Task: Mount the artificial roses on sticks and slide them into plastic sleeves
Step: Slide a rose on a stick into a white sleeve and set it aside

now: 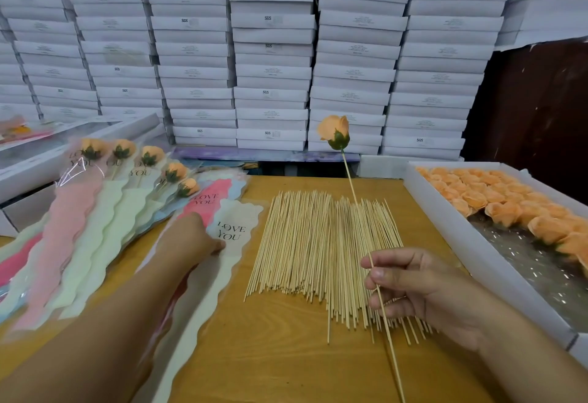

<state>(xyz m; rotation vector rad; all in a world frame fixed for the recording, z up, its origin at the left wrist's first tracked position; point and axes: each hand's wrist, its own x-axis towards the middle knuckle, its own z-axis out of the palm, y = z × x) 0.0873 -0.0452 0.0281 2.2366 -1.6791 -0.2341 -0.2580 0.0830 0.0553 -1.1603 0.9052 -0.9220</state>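
Fingers of our right hand (423, 288) pinch a stick (366, 243) topped by an orange rose (335, 132), raised above the loose sticks (318, 253). Our left hand (194, 240) rests on the top plastic sleeve (229, 243); we cannot tell whether it grips. The stick's lower end leaves the frame.

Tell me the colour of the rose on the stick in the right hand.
Pale orange rose, green base, seen in the head view.
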